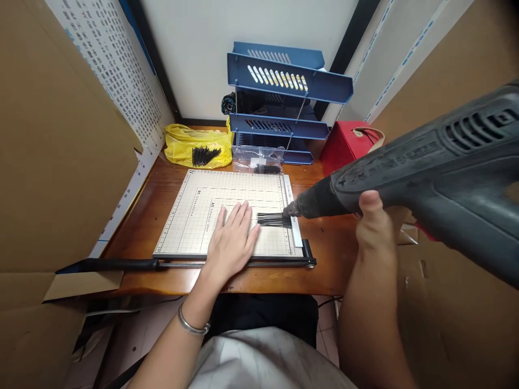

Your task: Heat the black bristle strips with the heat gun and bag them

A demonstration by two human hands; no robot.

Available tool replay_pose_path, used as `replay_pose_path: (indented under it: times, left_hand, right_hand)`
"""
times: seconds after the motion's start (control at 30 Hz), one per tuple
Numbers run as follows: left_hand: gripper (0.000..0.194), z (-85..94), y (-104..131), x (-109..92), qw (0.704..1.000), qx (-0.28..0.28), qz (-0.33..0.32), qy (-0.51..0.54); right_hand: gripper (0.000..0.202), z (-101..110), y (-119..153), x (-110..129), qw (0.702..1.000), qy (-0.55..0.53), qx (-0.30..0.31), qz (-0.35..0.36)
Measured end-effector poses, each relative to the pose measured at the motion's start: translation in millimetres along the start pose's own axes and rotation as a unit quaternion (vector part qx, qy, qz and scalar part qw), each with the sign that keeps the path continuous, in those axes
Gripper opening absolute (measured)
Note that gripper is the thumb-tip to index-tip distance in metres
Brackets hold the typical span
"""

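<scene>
My left hand (232, 237) lies flat, fingers stretched out, on a cream paper cutter (182, 216) with printed grid lines. Just right of its fingertips, thin black strands (272, 220) lie side by side in a row, their right ends at the cutter's white edge strip (295, 221). My right hand (375, 227) is closed on a dark grey heat gun (389, 167), thumb showing and the other fingers mostly hidden behind it. The gun's nozzle points left and down, its tip over or against the strands' right ends; I cannot tell which.
The cutter's black handled arm (121, 263) runs along the front. Behind stand a yellow plastic bag (178, 143) with short black pieces (206, 155), a clear bag (243, 156), blue tiered trays (287, 81) and a red box (344, 143). Cardboard walls (52, 162) flank the wooden table (324, 265).
</scene>
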State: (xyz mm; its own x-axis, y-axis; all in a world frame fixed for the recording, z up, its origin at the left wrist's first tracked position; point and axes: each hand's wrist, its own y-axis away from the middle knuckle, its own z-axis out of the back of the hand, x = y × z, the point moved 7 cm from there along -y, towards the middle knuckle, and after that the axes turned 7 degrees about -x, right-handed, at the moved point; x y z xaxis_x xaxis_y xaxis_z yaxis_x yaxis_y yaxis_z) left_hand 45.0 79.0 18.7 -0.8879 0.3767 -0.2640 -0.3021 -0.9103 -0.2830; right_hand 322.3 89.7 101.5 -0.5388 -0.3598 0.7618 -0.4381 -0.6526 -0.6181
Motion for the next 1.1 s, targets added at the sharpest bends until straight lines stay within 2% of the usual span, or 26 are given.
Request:
replay_pose_path:
  times: [0.13,0.37,0.5,0.7,0.83,0.93,1.1]
  left_hand:
    - [0.061,-1.6,0.2,0.8,1.000,0.014,0.002,0.001]
    - [0.061,-0.9,-0.6,-0.1,1.000,0.010,0.001,0.000]
    - [0.060,-1.2,-0.6,0.4,1.000,0.006,0.001,0.008]
    - [0.060,-1.5,0.4,2.4,1.000,0.005,0.004,0.023]
    - [0.063,-1.5,1.5,3.6,1.000,0.014,0.005,0.014]
    - [0.063,-1.1,1.5,3.4,1.000,0.020,0.006,0.010]
    - [0.062,-1.6,0.5,1.5,1.000,0.027,0.007,0.003]
  right_hand:
    - [0.072,6.3,3.9,-2.3,0.997,-0.021,-0.073,0.026]
    - [0.067,4.1,-1.2,10.3,0.993,0.014,-0.107,0.037]
    - [0.067,2.5,-3.3,25.1,0.993,-0.006,-0.097,0.072]
    - [0.055,2.8,-5.2,31.1,0.995,-0.036,-0.047,0.085]
    - [0.053,-0.2,-6.0,37.1,0.990,-0.062,-0.074,0.102]
    - [0.050,-4.1,-5.4,37.4,0.991,-0.050,-0.083,0.094]
    - [0.056,-7.2,-3.9,26.7,0.995,-0.063,-0.056,0.061]
